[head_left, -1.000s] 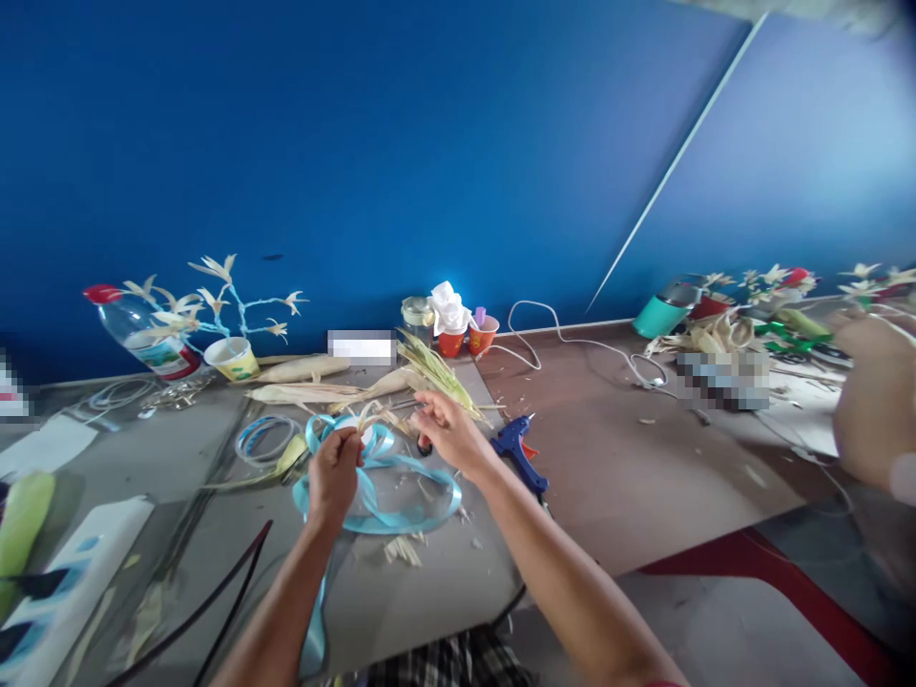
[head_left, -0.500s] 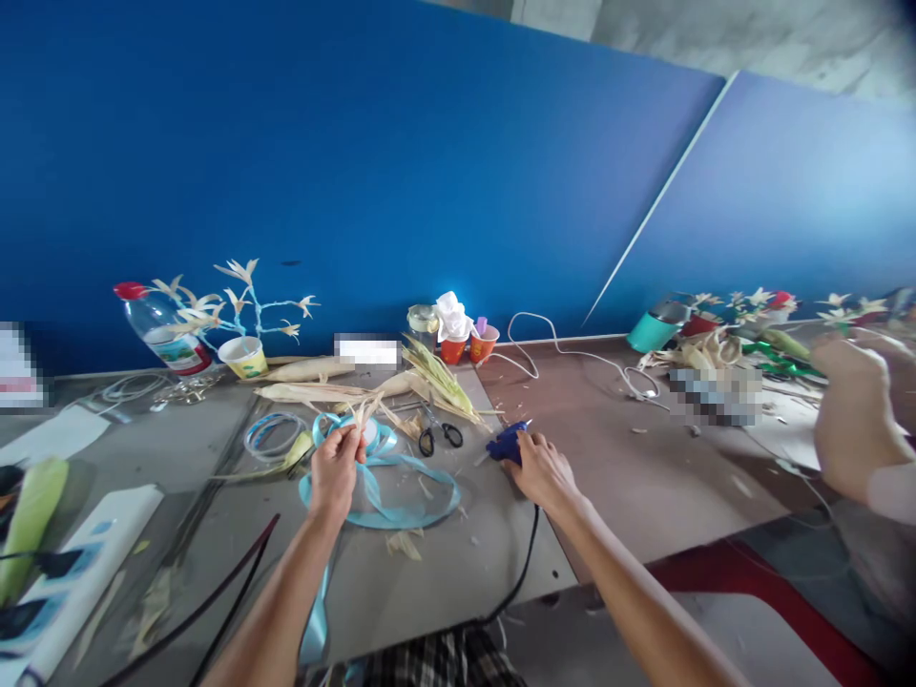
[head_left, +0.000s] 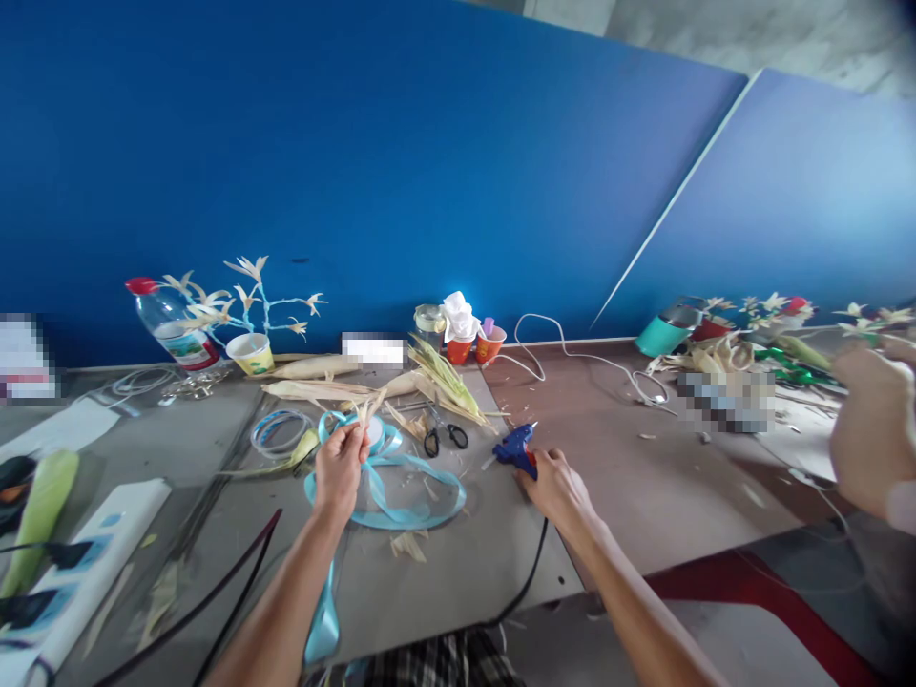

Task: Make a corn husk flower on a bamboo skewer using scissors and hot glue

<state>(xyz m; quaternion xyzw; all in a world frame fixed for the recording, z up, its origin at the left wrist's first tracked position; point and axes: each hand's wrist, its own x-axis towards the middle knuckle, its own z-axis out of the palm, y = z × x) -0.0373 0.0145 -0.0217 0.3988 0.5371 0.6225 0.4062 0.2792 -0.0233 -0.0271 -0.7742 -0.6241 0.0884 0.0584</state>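
My left hand (head_left: 339, 469) is closed in a pinch on a small pale corn husk flower (head_left: 366, 416), its petals pointing up. A loop of light blue ribbon (head_left: 422, 520) lies beside and below that hand, with a ribbon roll (head_left: 386, 437) partly hidden behind it. My right hand (head_left: 558, 485) is wrapped round the handle end of a blue glue gun (head_left: 513, 447), whose nozzle points away from me. A dark cord (head_left: 538, 563) runs from it to the table's front edge. Black-handled scissors (head_left: 445, 439) lie between my hands.
Husks (head_left: 322, 391) lie along the back, near a cup of husk flowers (head_left: 250, 353) and a plastic bottle (head_left: 176, 329). A power strip (head_left: 107, 553) is at left, red cups (head_left: 462, 351) behind. Another person's hand (head_left: 869, 420) is at the right, near a green can (head_left: 662, 331).
My right hand has shifted back along the glue gun, leaving more of its body showing. My left hand keeps the flower in nearly the same place. The view has swung slightly left.
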